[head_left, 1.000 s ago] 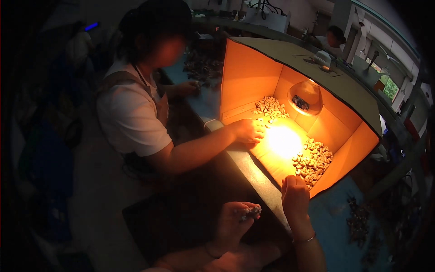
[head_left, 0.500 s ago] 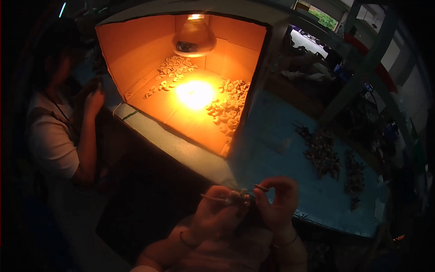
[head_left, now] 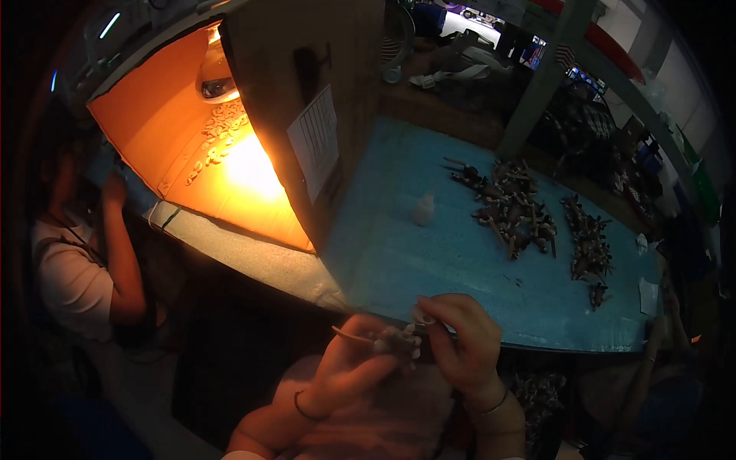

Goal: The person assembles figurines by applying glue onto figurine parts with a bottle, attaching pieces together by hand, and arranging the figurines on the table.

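In front of my body, my left hand (head_left: 349, 368) is closed round a small dark figure (head_left: 395, 343) with pale knobby ends and a thin pale stick pointing left. My right hand (head_left: 469, 337) is just right of it, thumb and fingertips pinching a small pale curved piece (head_left: 422, 316). A narrow gap separates this piece from the figure. The fine shape of both is hard to make out in the dim light.
To the left, a cardboard box (head_left: 138, 115) holds a lit heat lamp (head_left: 218, 80) above small curled pieces (head_left: 222, 126). Similar dark figures (head_left: 514, 211) lie heaped on the blue tabletop (head_left: 383, 268), near a pale pointed object (head_left: 423, 208). A co-worker (head_left: 80, 261) stands far left.
The view has swung right, so the box sits farther left and its outer side shows. Both hands keep their hold; the pale piece in my right fingers has turned and shows its curve.
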Available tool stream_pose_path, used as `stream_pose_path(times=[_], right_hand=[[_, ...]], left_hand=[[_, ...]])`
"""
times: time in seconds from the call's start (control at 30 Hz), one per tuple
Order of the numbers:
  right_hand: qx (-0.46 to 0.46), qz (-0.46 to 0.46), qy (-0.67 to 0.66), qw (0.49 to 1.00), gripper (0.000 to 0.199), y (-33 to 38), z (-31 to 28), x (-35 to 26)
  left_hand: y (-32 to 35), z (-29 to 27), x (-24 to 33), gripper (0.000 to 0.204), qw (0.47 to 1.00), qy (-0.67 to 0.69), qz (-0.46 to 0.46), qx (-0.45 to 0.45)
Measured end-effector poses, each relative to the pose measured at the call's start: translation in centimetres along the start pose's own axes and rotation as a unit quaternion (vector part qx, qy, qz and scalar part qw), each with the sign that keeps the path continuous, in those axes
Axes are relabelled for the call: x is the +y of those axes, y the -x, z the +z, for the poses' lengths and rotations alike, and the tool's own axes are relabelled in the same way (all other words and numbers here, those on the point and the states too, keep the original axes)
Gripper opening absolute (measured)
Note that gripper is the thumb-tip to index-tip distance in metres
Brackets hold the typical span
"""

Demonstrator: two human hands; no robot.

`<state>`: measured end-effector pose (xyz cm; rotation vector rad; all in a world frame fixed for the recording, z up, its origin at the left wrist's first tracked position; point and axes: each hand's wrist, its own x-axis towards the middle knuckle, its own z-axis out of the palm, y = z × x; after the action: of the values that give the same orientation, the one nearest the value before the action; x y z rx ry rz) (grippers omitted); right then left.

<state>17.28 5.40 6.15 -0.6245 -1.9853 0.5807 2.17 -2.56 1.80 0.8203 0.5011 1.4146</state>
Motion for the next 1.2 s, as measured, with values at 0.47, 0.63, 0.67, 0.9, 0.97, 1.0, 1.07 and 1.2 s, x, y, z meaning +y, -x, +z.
stream_pose_path(times=[0.47,0.63,0.67,0.9,0.97,1.0,1.07,1.2], right_hand=[[-0.017,-0.038,0.01,0.999,0.024,0.6,-0.8,0.3],[-0.045,-0.097,0.022,0.994,0.022,0.6,-0.8,0.8],[-0.047,-0.105,0.019,0.993,0.023,0.6,-0.7,0.9],[-0.075,-0.137,-0.017,0.988,0.027,0.5,-0.7,1.3],[-0.08,-0.129,-0.014,0.988,0.027,0.2,-0.6,1.3],[-0.084,-0.12,-0.01,0.989,0.027,0.1,-0.6,1.3],[-0.041,-0.093,0.003,0.995,0.027,0.5,0.0,0.9],[0.021,-0.076,0.03,0.996,0.026,0.9,0.6,-0.4]], left_hand=[[0.0,0.0,-0.6,0.031,1.0,-0.01,0.007,0.007],[0.1,-0.5,-0.7,0.031,1.0,-0.021,0.012,-0.001],[0.1,-0.6,-0.8,0.031,1.0,-0.008,0.019,-0.006],[0.1,0.0,-0.6,0.044,0.999,0.01,-0.017,0.048],[0.2,-0.9,-0.7,0.029,0.999,-0.006,0.03,-0.01],[0.2,-0.8,-0.7,0.029,0.999,-0.006,0.031,-0.01],[-0.2,-0.1,-0.7,0.034,0.987,-0.11,0.087,0.074],[-0.3,-0.4,-1.8,0.038,0.952,-0.225,0.166,0.126]])
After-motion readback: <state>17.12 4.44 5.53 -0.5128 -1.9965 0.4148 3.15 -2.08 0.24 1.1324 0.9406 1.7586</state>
